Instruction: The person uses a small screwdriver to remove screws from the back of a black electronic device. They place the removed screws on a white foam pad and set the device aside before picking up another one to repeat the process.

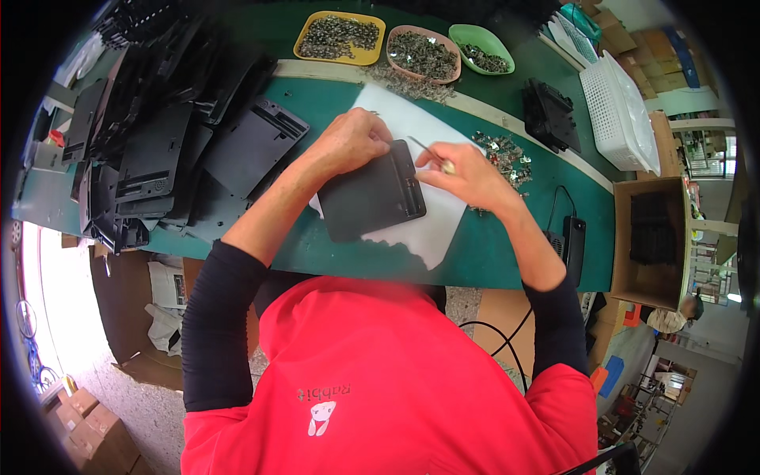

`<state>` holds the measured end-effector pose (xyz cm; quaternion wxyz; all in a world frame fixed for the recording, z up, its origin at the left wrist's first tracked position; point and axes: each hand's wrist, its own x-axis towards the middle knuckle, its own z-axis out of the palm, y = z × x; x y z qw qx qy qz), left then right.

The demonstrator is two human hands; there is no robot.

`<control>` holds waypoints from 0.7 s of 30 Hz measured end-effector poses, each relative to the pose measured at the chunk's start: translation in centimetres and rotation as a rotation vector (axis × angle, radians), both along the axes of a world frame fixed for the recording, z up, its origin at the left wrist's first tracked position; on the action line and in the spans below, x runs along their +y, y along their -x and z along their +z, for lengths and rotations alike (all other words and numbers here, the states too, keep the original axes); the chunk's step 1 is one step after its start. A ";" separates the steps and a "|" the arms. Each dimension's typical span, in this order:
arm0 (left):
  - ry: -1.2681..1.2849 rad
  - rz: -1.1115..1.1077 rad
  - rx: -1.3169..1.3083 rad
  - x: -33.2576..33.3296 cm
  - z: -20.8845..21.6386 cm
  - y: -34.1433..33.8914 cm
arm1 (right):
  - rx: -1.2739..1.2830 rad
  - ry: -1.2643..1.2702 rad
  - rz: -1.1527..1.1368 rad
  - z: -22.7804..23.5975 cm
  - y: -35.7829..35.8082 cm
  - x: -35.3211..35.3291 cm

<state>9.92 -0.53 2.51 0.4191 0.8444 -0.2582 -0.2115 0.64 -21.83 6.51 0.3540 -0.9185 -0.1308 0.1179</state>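
Observation:
A black plastic panel (360, 198) with a slotted strip along its right side lies tilted on a white sheet (412, 111) in front of me. My left hand (356, 141) is closed at the panel's far edge, with its fingertips pressed there; whether a small part is also between them is hidden. Just right of the panel, my right hand (463, 170) is closed around a thin tool (448, 167) with a pale handle and a slim shaft pointing up and left. Its fingertips are close to the slotted strip.
Similar black panels (158, 158) pile up on the left. Yellow (374, 54), pink (451, 73) and green (507, 67) trays of small metal clips stand at the back. Loose clips (507, 158) lie to the right, near a black part (550, 115), a white basket (613, 111) and a cardboard box (645, 299).

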 end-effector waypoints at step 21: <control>-0.131 0.149 -0.095 0.0 0.7 4.1 | -0.398 0.687 -0.098 -3.0 7.9 4.5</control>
